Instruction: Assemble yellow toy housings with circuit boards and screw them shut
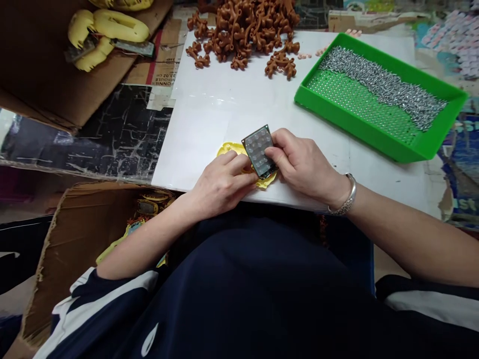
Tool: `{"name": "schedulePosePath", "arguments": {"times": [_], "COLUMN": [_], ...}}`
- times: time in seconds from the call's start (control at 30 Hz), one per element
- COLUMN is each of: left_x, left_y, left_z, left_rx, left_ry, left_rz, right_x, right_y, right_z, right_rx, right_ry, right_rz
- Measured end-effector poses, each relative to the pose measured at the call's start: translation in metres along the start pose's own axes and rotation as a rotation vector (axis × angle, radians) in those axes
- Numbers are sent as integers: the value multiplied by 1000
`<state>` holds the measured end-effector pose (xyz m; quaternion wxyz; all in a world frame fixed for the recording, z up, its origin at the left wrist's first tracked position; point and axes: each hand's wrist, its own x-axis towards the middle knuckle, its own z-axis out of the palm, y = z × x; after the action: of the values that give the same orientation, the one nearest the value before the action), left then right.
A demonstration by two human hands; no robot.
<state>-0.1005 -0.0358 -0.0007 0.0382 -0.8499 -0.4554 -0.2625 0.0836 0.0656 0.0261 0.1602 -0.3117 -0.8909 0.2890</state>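
Note:
My right hand (299, 157) grips a small dark circuit board (258, 149) by its right edge, thumb on top. The board is tilted and carries a grid of pale, round, translucent spots. Under it on the white table surface lies a yellow plastic shell (230, 147), partly covered by the board and fingers. My left hand (224, 182) is closed at the shell's near left side, its fingertips bent in by the board's lower left edge. What those fingertips pinch is hidden.
Brown branch-shaped plastic parts (250, 30) are heaped at the back. A green tray (359, 132) of screws (385, 82) stands right. Cardboard boxes (33, 60) with yellow parts (121, 25) stand left, one below table height (86, 209). Small pink pieces (456, 40) lie far right.

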Motion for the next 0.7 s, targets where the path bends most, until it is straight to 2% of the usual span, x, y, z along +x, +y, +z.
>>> {"name": "schedulePosePath", "arguments": {"times": [0.17,0.27,0.37,0.43,0.57,0.7], "left_x": [-3,-7,-15,-20,-24,-22], "left_y": [1,-1,-11,-22,-36,-27], "left_z": [2,-5,-17,-22,-24,-15], "left_rx": [-71,-153,-150,-141,-236,-230], "left_ry": [49,126,208,172,4,69], "left_rz": [-33,-34,-102,-166,-186,-219], "right_x": [12,16,18,19,20,14], "right_y": [-5,-9,-13,-15,-19,-15], "right_z": [-4,-7,-10,-11,-9,-6], "right_rx": [-119,-165,-182,-191,-216,-209], "right_ry": [-105,-160,-195,-207,-215,-155], "right_rz": [43,45,33,9,-18,-59]}}
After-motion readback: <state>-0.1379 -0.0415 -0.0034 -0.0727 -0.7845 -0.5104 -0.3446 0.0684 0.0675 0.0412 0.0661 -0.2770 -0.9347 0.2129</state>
